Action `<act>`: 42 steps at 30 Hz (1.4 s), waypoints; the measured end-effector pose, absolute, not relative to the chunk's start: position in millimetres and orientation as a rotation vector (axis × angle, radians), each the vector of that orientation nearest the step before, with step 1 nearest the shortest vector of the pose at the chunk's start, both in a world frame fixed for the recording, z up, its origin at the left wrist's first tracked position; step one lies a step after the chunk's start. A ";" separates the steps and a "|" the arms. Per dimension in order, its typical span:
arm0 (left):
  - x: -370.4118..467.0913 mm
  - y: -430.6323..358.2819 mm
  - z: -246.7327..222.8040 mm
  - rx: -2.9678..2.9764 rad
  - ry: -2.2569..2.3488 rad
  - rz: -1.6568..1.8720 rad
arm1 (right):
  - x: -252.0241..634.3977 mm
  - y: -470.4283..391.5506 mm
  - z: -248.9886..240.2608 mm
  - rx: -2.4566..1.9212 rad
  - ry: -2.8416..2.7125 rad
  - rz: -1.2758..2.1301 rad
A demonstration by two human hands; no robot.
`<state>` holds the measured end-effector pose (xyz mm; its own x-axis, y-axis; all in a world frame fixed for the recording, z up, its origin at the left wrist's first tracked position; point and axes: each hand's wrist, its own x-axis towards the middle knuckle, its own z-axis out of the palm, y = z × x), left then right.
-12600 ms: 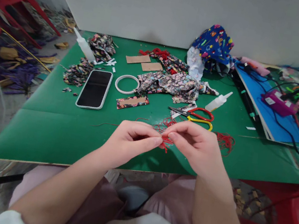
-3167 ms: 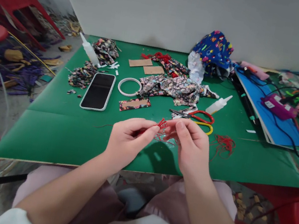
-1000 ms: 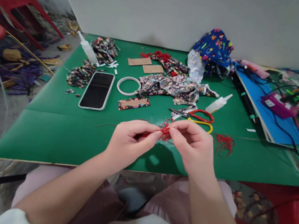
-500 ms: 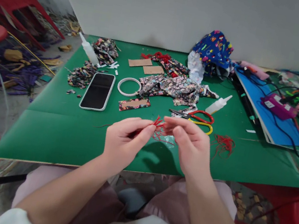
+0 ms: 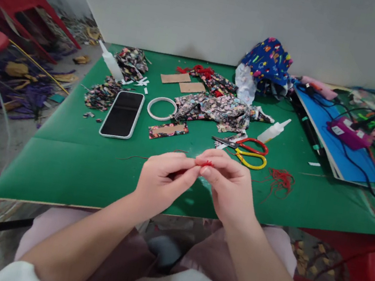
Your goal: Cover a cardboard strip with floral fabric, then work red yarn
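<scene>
A small bunch of red thread is pinched between my two hands over the table's front part. My left hand grips it with thumb and forefinger. Thumb and fingertips of my right hand close on the same bunch from the other side, and only short red ends show. Just beyond the hands lie scissors with one red and one yellow handle. A loose tangle of red thread rests to the right. A floral strip with a cardboard piece lies ahead of my left hand.
On the green table are a phone, a tape roll, crumpled floral fabric, cardboard pieces and glue bottles. A blue folder, a purple device and cables crowd the right side.
My right hand has moved left and its fingers have closed onto the red thread bunch. The bunch is now mostly covered by fingertips. My left hand has shifted slightly right.
</scene>
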<state>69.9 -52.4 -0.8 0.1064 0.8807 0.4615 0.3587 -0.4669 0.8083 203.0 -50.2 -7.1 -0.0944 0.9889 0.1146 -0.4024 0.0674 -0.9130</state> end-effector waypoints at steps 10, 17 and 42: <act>70.1 -51.5 -4.5 1.742 1.193 1.271 | 205.1 -45.9 -9.4 -0.795 -0.930 1.468; 73.0 -51.3 -2.0 1.668 1.175 1.277 | 204.3 -44.9 -9.4 -0.773 -0.876 1.489; 72.4 -50.4 -9.6 1.639 1.077 1.299 | 204.2 -45.7 -10.7 -0.733 -0.805 1.552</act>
<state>72.4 -50.4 -9.6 0.1226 0.9358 0.3307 0.1517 -0.3469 0.9255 204.2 -45.7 -10.7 -0.1219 0.9924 -0.0156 -0.5591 -0.0817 -0.8250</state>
